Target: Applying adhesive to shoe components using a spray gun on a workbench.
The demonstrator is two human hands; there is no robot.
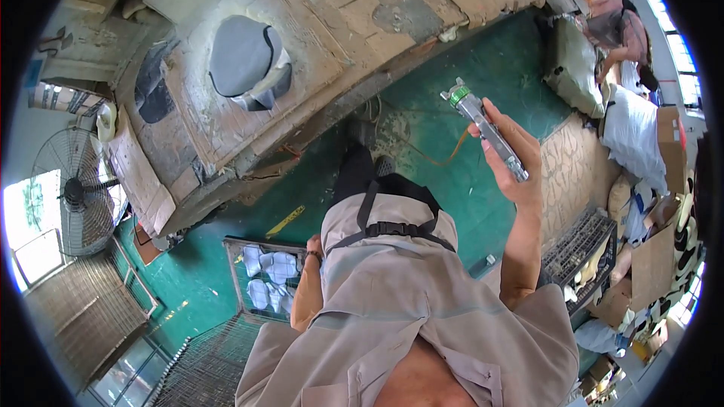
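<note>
My right hand (pixel 515 152) is raised over the floor, its fingers wrapped round a silver spray gun (pixel 483 124) with a green ring near its tip. A yellow hose (pixel 455 149) hangs below the gun. Down by my left hip is my left hand (pixel 314 246), close to a rack (pixel 231 267) with light grey-blue pieces (pixel 270 265); its fingers are mostly out of sight. On the worn workbench (pixel 317 79), a grey piece with a rounded top and dark edging (pixel 243 56) stands apart from both hands, with pale residue around it.
A large fan (pixel 74 192) stands at the far left, beyond a slatted surface (pixel 83 316). At right are a black crate (pixel 584 252), cardboard boxes (pixel 653 267) and white sacks (pixel 632 132). A person in pink (pixel 620 30) bends beside a wrapped bundle (pixel 575 68).
</note>
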